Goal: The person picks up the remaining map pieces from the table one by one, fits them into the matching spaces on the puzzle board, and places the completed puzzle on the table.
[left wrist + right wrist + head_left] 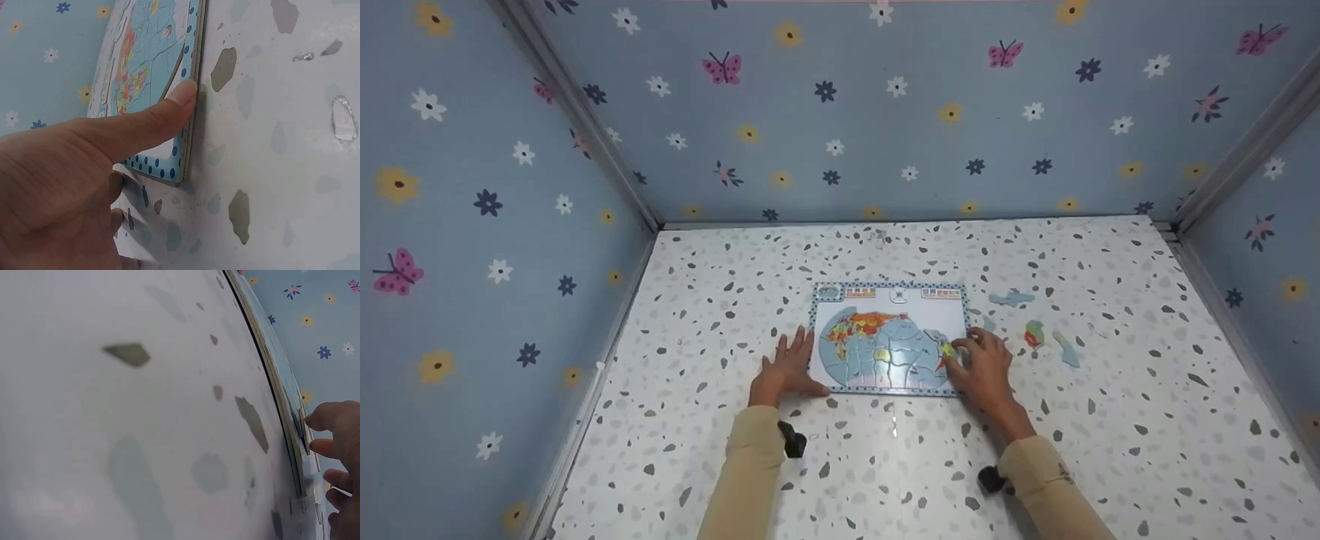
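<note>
The board (877,302), a world-map puzzle, lay flat on the speckled table (720,300) between the person's hands. The left hand (789,369) had its fingers loose and spread beside the board's left edge, the thumb (163,126) stretched over the border by the near corner, touching but not clenched. The right hand (988,369) bent over the right side of the map, fingertips at a green, yellow and red piece (946,349); from where I stood I couldn't tell whether it was pinched or only touched. On the left, the map's sections sat close together. To the right of the board lay a blue piece (1012,298), then a red-and-green one (1033,335) nearer the hand and a pale one (1066,350) just beside that. Tan sleeves (754,450) covered both forearms, and flowered blue walls (840,127) rose around the table.
</note>
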`<action>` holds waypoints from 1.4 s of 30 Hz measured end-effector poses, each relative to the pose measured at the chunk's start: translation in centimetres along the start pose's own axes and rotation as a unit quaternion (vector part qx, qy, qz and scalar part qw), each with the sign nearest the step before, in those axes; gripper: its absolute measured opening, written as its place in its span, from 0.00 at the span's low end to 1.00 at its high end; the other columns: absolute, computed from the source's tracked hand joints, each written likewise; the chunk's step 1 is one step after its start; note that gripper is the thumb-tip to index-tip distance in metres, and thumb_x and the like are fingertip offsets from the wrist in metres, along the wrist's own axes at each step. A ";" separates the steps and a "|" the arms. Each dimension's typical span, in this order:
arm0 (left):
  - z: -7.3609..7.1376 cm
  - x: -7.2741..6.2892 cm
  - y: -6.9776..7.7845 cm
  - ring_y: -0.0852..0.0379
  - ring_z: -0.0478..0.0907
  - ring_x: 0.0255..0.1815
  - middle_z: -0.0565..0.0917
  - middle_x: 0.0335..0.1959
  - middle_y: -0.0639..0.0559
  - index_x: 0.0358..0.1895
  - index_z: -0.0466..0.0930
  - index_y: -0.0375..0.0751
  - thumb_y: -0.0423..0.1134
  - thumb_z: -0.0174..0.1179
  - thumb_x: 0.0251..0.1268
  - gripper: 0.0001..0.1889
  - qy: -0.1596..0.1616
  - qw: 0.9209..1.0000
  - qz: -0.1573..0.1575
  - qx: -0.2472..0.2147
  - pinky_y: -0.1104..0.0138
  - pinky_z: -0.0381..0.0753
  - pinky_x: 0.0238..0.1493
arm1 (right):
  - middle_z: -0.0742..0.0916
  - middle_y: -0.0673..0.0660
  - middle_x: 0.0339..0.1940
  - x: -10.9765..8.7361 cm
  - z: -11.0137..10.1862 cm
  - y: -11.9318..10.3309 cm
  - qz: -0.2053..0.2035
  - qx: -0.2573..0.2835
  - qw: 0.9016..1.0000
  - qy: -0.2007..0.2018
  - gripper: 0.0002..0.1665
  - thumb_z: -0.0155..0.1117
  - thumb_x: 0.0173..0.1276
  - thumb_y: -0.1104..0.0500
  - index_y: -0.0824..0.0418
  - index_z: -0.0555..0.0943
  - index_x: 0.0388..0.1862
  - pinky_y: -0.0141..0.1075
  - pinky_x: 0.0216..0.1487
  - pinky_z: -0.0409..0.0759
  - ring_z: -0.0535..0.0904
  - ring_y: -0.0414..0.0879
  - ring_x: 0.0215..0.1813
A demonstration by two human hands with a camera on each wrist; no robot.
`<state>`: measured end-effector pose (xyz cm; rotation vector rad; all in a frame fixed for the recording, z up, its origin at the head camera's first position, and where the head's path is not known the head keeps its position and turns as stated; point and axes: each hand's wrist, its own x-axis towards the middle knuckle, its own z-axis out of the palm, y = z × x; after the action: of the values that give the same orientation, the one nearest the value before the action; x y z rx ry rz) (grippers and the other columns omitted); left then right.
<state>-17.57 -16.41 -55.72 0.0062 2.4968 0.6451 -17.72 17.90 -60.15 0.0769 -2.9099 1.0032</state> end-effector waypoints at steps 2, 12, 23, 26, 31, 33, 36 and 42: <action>0.0 -0.1 0.0 0.42 0.27 0.78 0.33 0.79 0.49 0.78 0.37 0.47 0.52 0.73 0.49 0.60 0.002 1.000 0.007 -0.004 0.37 0.32 0.72 | 0.70 0.62 0.67 0.0 0.0 -0.2 0.001 -0.001 1.000 -0.002 0.21 0.64 0.64 0.48 0.58 0.81 0.52 0.57 0.72 0.47 0.58 0.60 0.71; 0.0 -0.2 0.1 0.41 0.27 0.78 0.33 0.79 0.49 0.78 0.37 0.47 0.51 0.72 0.49 0.60 0.003 1.000 0.009 -0.002 0.37 0.32 0.72 | 0.72 0.62 0.65 0.3 0.1 -0.3 0.001 -0.005 1.000 -0.002 0.20 0.64 0.65 0.50 0.57 0.82 0.53 0.59 0.70 0.49 0.58 0.61 0.70; 0.0 0.0 0.0 0.42 0.27 0.79 0.34 0.79 0.50 0.78 0.37 0.48 0.51 0.73 0.49 0.60 0.006 1.000 0.005 -0.006 0.37 0.31 0.73 | 0.72 0.61 0.64 0.4 0.0 -0.5 0.004 -0.006 1.000 -0.002 0.16 0.62 0.67 0.55 0.57 0.83 0.52 0.60 0.71 0.48 0.57 0.61 0.71; 0.0 0.1 0.0 0.42 0.27 0.78 0.34 0.79 0.49 0.78 0.37 0.48 0.51 0.72 0.49 0.59 0.006 1.000 0.007 -0.002 0.37 0.32 0.72 | 0.73 0.62 0.64 0.4 -0.1 -0.5 -0.001 -0.010 1.000 -0.001 0.14 0.60 0.68 0.59 0.58 0.84 0.51 0.60 0.71 0.48 0.57 0.61 0.71; 0.0 0.0 -0.1 0.41 0.27 0.78 0.34 0.79 0.49 0.78 0.37 0.47 0.51 0.72 0.49 0.60 0.006 1.000 0.007 -0.002 0.36 0.32 0.72 | 0.73 0.62 0.64 0.4 -0.2 -0.6 -0.005 -0.015 1.000 -0.004 0.16 0.57 0.67 0.64 0.58 0.84 0.51 0.61 0.70 0.49 0.57 0.62 0.71; 0.0 0.0 -0.1 0.42 0.27 0.78 0.34 0.79 0.49 0.78 0.37 0.47 0.51 0.73 0.49 0.60 0.004 1.000 0.005 -0.003 0.36 0.32 0.72 | 0.73 0.62 0.64 0.5 -0.2 -0.6 -0.003 -0.015 1.000 -0.004 0.17 0.57 0.66 0.65 0.58 0.84 0.51 0.61 0.70 0.49 0.58 0.62 0.71; 0.0 -0.1 -0.1 0.41 0.27 0.78 0.34 0.79 0.48 0.78 0.37 0.47 0.51 0.73 0.48 0.60 0.003 1.000 0.007 -0.006 0.36 0.31 0.72 | 0.74 0.63 0.64 0.5 -0.2 -0.6 -0.003 -0.015 1.000 -0.003 0.17 0.56 0.65 0.66 0.58 0.84 0.51 0.61 0.70 0.49 0.58 0.62 0.71; 0.1 0.0 -0.1 0.41 0.27 0.78 0.34 0.79 0.49 0.78 0.37 0.47 0.52 0.73 0.48 0.60 0.005 1.000 0.007 -0.001 0.36 0.32 0.72 | 0.74 0.63 0.63 0.4 -0.1 -0.7 -0.003 -0.014 1.000 0.002 0.16 0.57 0.67 0.64 0.58 0.84 0.51 0.61 0.70 0.49 0.58 0.62 0.70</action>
<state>-17.53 -16.44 -55.85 0.0188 2.5075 0.6554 -18.08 17.41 -59.67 0.0813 -2.9183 0.9606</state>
